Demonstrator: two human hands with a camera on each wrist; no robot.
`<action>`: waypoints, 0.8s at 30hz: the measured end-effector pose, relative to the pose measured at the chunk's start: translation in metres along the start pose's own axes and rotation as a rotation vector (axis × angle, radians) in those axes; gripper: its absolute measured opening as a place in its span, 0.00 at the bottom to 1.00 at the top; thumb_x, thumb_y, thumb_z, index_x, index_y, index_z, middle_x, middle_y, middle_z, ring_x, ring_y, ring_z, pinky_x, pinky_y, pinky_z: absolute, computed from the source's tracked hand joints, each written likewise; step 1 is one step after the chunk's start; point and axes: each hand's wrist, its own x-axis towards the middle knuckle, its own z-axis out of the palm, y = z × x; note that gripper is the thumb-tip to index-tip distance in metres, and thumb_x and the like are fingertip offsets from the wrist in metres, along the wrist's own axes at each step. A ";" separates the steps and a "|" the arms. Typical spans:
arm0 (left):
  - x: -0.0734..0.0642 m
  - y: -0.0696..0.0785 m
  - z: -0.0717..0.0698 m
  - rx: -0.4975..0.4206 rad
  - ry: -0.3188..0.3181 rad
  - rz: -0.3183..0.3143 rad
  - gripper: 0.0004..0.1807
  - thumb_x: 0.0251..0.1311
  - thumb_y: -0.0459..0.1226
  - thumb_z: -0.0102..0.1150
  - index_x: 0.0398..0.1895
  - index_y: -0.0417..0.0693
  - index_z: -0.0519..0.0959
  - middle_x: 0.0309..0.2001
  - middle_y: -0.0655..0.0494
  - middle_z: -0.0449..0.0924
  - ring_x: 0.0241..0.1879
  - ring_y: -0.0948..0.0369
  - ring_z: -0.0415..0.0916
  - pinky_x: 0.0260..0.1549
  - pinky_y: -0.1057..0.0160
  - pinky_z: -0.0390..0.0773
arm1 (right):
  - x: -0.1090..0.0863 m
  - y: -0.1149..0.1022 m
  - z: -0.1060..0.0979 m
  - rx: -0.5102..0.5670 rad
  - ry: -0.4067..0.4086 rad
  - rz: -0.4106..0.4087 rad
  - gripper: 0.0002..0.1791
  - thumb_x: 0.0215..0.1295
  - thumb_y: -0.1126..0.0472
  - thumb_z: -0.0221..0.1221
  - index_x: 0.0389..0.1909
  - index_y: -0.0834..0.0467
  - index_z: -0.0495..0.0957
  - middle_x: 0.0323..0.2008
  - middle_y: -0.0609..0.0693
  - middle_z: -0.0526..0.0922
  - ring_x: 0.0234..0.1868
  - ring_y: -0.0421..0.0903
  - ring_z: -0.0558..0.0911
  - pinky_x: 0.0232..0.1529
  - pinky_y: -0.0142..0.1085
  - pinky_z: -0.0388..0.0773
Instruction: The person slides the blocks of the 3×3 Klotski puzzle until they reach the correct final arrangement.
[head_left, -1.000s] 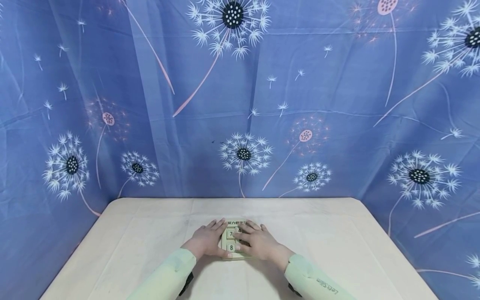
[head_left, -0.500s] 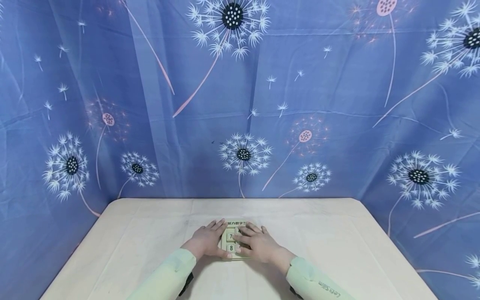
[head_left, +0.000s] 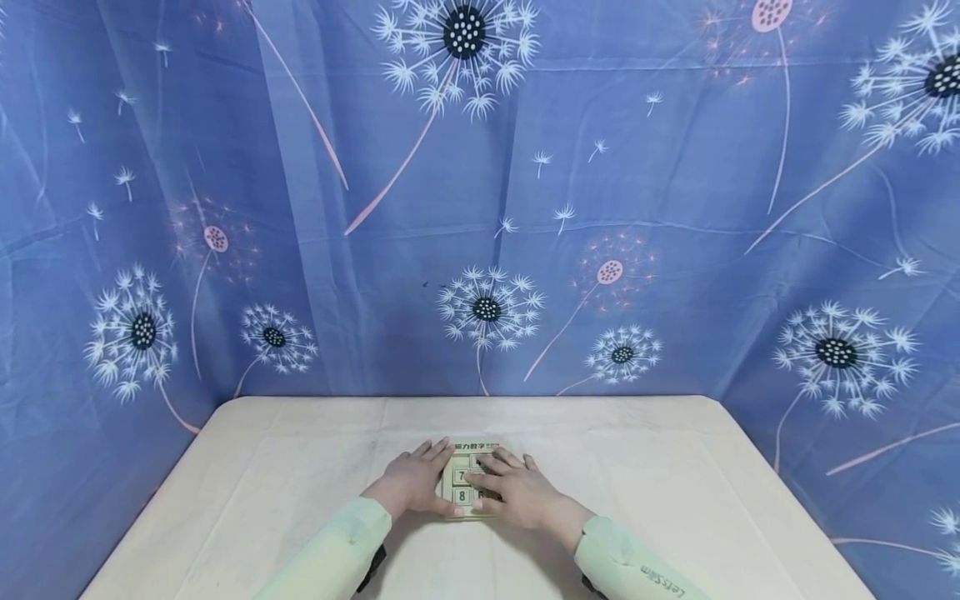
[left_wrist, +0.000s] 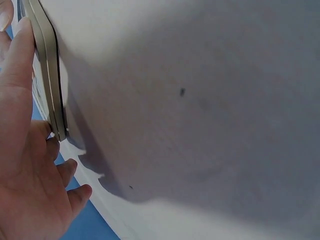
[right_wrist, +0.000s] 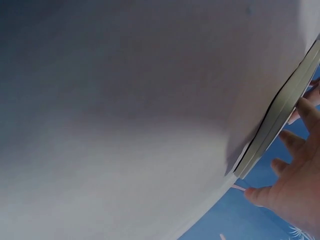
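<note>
- Number board (head_left: 474, 447): flat on bench (head_left: 675, 467).
- Tile 7 (head_left: 460, 476): now lower on board, freeing the slot (head_left: 460, 461) above.
- Left hand (head_left: 414, 482): fingers spread, touching board's left edge.
- Right hand (head_left: 521, 492): fingers spread over board's right side.

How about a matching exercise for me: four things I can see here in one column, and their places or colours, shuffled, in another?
Things:
1. Left hand
2. Tile 8
3. Backdrop cloth
4. Right hand

Places or colours:
A. Blue, patterned
B. Over the right part of the number board
C. At the number board's left edge
D. Directly below tile 7 in the head view

Pairs: 1-C, 2-D, 3-A, 4-B
</note>
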 end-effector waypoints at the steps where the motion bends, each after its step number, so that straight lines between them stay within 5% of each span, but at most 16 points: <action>1: 0.000 0.000 0.000 0.000 0.000 0.000 0.59 0.50 0.66 0.71 0.80 0.49 0.59 0.82 0.54 0.55 0.81 0.49 0.55 0.77 0.43 0.64 | 0.000 0.000 0.000 0.000 -0.001 0.000 0.29 0.73 0.38 0.55 0.71 0.40 0.74 0.78 0.51 0.66 0.80 0.60 0.62 0.75 0.72 0.58; 24: 0.002 0.000 0.000 0.016 0.001 -0.012 0.59 0.49 0.67 0.71 0.80 0.49 0.60 0.82 0.55 0.56 0.81 0.49 0.55 0.77 0.44 0.65 | -0.006 -0.002 -0.006 -0.013 -0.003 -0.032 0.29 0.73 0.37 0.55 0.70 0.41 0.74 0.77 0.52 0.68 0.80 0.60 0.62 0.73 0.72 0.61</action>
